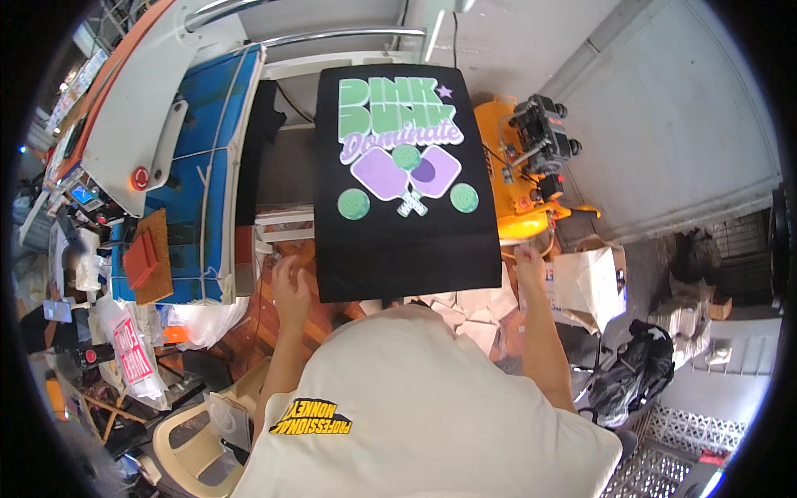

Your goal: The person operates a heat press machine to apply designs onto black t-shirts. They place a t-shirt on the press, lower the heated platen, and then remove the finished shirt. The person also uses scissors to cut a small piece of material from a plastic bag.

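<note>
A black cloth, apparently a shirt (407,253), lies flat with a printed design of green and purple lettering, two crossed paddles and green balls. My left hand (290,280) hangs just off its lower left side, fingers loosely bent and apart, holding nothing. My right hand (529,262) is beside its lower right corner, fingers loosely curled and apart, with nothing visible in them. Neither hand appears to grip the cloth.
A blue machine bed (193,191) with a red emergency button (139,178) stands at left. At right are a yellow compressor (515,217), cardboard (581,286) and a black bag (631,373). A plastic chair (191,465) sits at lower left, near clutter.
</note>
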Demonstrator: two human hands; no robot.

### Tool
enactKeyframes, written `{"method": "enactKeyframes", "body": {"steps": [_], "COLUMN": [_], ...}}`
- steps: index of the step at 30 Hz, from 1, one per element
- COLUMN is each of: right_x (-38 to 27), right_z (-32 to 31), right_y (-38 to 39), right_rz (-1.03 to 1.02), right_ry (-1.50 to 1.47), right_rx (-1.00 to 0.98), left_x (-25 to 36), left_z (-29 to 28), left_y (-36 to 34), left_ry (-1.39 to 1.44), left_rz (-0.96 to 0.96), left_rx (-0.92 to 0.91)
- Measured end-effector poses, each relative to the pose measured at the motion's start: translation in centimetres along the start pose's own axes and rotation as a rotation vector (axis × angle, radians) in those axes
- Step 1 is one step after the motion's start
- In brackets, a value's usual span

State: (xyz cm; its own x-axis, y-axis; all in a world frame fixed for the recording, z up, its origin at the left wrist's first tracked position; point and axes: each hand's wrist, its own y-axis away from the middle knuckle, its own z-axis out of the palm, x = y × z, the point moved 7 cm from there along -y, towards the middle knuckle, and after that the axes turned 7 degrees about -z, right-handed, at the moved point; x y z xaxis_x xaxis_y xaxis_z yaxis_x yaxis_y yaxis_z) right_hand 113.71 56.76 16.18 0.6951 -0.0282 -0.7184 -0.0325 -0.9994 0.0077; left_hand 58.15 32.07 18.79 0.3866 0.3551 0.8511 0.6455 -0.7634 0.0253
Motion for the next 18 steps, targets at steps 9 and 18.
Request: {"method": "enactKeyframes", "body": {"steps": [9, 18], "right_x": [-11.3, -15.1], "right_z": [4.9, 3.9], "right_y": [5.3, 6.0], "right_rz": [-0.289, -0.491], "right_ry": [0.211, 0.367], "right_rx": [-0.216, -0.079], "left_x": [9.7, 10.7], "left_z": [4.6, 2.4], "left_y": [1.8, 1.6], "left_ry": [-0.559, -0.430], "left_rz": [0.440, 0.352], "left_rx": [-0.021, -0.055]}}
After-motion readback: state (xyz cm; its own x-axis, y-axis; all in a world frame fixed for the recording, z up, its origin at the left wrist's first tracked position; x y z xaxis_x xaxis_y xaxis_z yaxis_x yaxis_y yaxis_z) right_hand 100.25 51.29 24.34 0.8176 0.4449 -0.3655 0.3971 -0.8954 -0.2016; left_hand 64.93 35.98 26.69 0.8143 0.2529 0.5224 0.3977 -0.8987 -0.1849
